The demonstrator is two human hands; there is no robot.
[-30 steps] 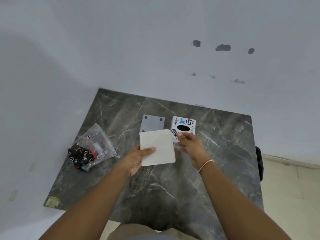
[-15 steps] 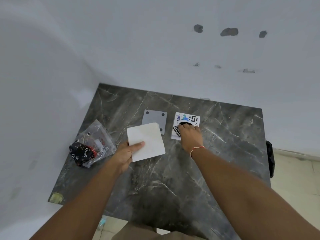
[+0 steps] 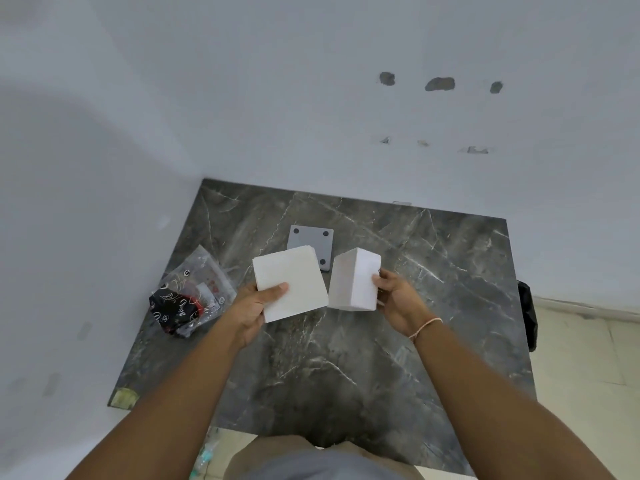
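My left hand (image 3: 250,311) holds a flat white square piece (image 3: 289,283) above the dark marble table (image 3: 346,358), thumb on top near its lower left corner. My right hand (image 3: 398,303) grips a small white box (image 3: 354,279), lifted off the table and tilted so its plain white and grey sides face me; its printed side is hidden. A grey square plate (image 3: 317,242) with black dots at its corners lies flat on the table behind both, partly covered by the white piece.
A clear plastic bag (image 3: 188,294) with black, red and white contents lies at the table's left side. White walls close the table in at the back and left. A dark object (image 3: 528,313) hangs off the right edge, with tiled floor beyond.
My right hand, which was pressing on the printed box lying on the table, has picked it up and turned it. My left hand still holds the white piece, a little nearer the box.
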